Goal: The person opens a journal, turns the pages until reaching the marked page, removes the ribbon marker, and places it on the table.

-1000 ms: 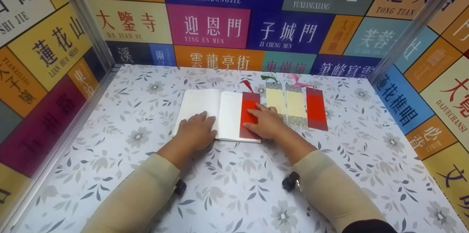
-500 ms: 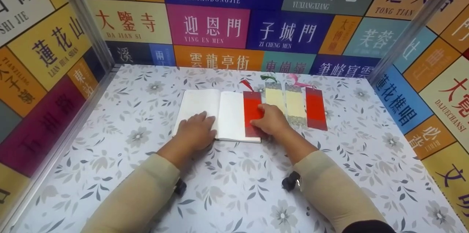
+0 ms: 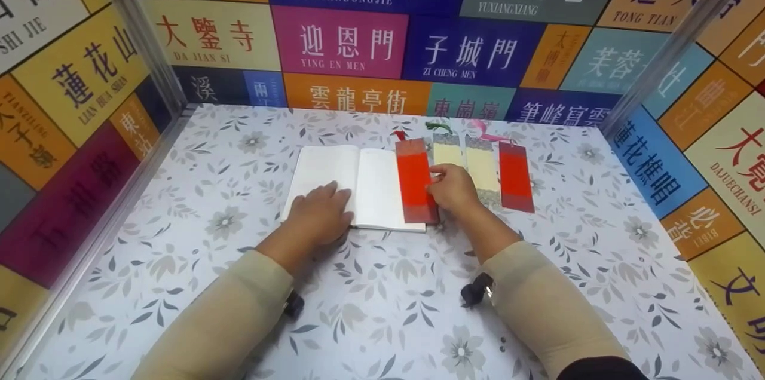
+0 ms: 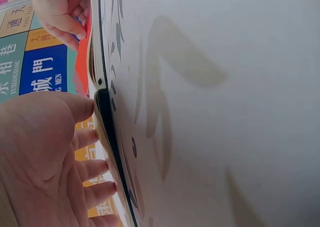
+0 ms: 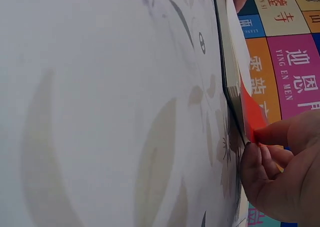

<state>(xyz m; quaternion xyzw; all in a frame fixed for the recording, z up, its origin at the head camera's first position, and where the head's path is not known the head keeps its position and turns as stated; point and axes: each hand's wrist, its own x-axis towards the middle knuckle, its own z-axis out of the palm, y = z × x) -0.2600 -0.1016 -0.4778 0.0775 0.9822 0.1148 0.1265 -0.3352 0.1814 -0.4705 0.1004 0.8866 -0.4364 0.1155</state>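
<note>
An open notebook (image 3: pixel 375 189) with blank white pages lies on the patterned table. My left hand (image 3: pixel 321 213) rests on its left page, fingers spread, as the left wrist view also shows. Across the outer part of the right page is a red bookmark (image 3: pixel 413 180) with a red tassel (image 3: pixel 400 136) at its top. My right hand (image 3: pixel 455 189) pinches the bookmark's right edge between thumb and fingers. In the right wrist view that red edge (image 5: pixel 254 114) tilts up from the page at the notebook's side.
Two cream bookmarks (image 3: pixel 482 171) with grey ends lie right of the notebook, partly behind my right hand. One more red bookmark (image 3: pixel 516 177) lies beside them. Green (image 3: pixel 439 127) and pink ribbons (image 3: pixel 483 131) trail at their tops. Walls with printed signs enclose the table (image 3: pixel 382 308).
My right hand has gone from lying on the red bookmark to pinching its right edge. The bookmark has shifted right, its edge now past the page. My left hand has stayed put.
</note>
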